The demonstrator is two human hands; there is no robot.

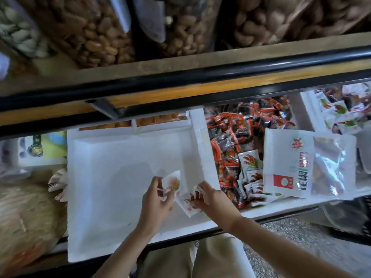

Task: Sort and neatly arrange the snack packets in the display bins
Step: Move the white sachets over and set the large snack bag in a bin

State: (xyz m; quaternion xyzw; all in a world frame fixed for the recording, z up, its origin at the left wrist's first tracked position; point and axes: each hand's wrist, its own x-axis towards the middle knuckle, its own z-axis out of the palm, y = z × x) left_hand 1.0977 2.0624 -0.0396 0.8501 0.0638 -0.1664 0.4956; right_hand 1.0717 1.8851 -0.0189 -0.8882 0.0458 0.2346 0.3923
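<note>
A person's left hand (158, 197) and right hand (210, 197) work over a white foam bin (104, 177) on a shop display, low in its right corner beside the foam divider (202, 145). The left hand pinches one small white packet (174, 182) between thumb and fingers. The right hand's fingers curl over a few more white packets (185, 204), which rest against the bin floor. Each packet carries a red and green picture and red lettering, too blurred to read.

Across the divider, the neighbouring bin (281, 208) is heaped with red-and-black packets (230, 135), their wrappers marked with a white brush-style character that cannot be made out. A cluster of white packets of the same look as those in the hands (250, 160) lies near its front. Propped on that heap is a large white bag (289, 163) with a clear window, a red character in a green ring, a red square label and bold dark Chinese characters running sideways.

A third bin (310, 111) at far right holds white packets with red and green pictures. Beyond a black rail (180, 77), clear containers hold brown nuts (96, 41) and pale green seeds (18, 33)
</note>
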